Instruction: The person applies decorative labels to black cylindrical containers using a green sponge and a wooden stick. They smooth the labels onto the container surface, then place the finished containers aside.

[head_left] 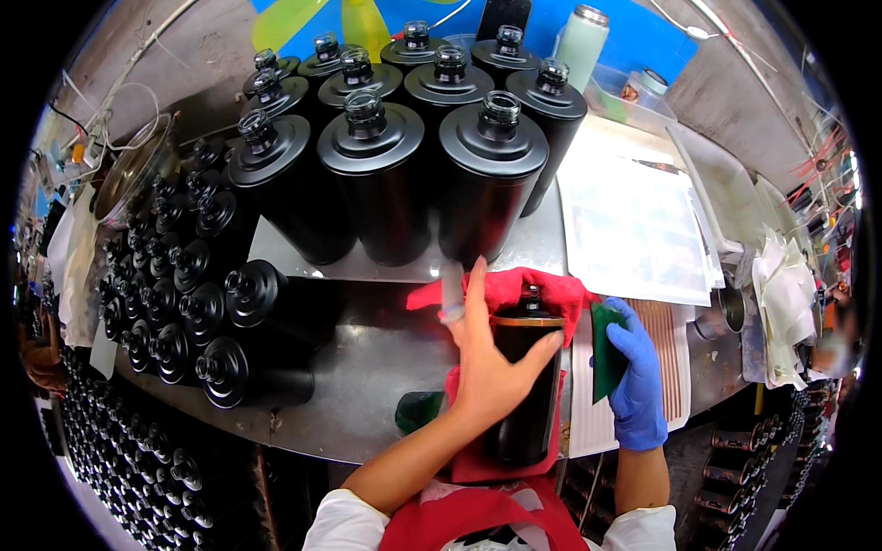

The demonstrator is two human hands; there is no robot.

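A black bottle (524,404) with a copper-coloured band round its shoulder lies in front of me on a red cloth (519,286), neck pointing away. Over its left side is my left hand (487,358), bare, its fingers spread. The thumb is at the bottle's shoulder, and a whitish translucent cover seems to sit on one finger. My right hand (640,386), in a blue glove, grips a dark green flat scraper (607,351) just right of the bottle. Another dark green piece (418,410) lies on the metal table left of the cloth.
Several tall black bottles (372,142) stand on a raised metal shelf (299,253) ahead. More bottles (230,372) crowd the left. To the right lie white sheets (634,220) and a sheet with brown strips (663,349). A pale green flask (582,46) stands behind.
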